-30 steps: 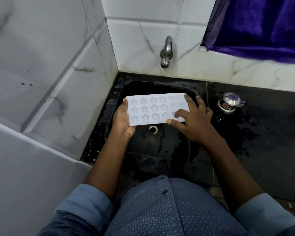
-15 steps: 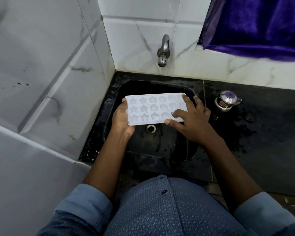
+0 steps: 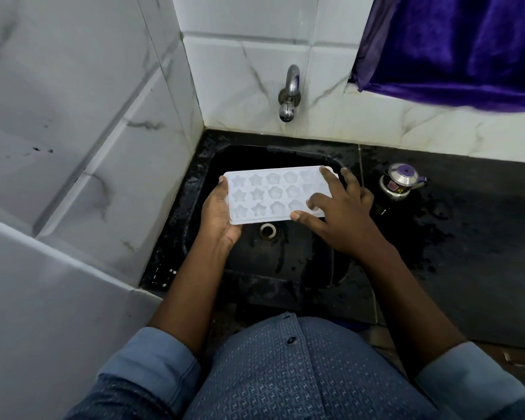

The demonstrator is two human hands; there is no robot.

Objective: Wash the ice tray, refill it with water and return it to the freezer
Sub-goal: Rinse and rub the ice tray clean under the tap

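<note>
A white ice tray [image 3: 270, 195] with star and flower shaped cavities is held level over the black sink [image 3: 288, 259], above the drain [image 3: 267, 230]. My left hand [image 3: 219, 213] grips its left end from below, thumb on the rim. My right hand [image 3: 337, 213] lies on the tray's right end, fingers spread, index finger bent into a cavity and thumb at the near edge. A steel tap [image 3: 289, 93] juts from the tiled wall behind the sink; no water runs from it.
A small steel pot with a purple knob [image 3: 399, 181] stands on the wet black counter [image 3: 467, 237] right of the sink. White marble tile walls close in at left and behind. A purple cloth [image 3: 455, 43] hangs at the upper right.
The tray stays held over the sink. My right hand's fingers have shifted slightly across the cavities at its right end.
</note>
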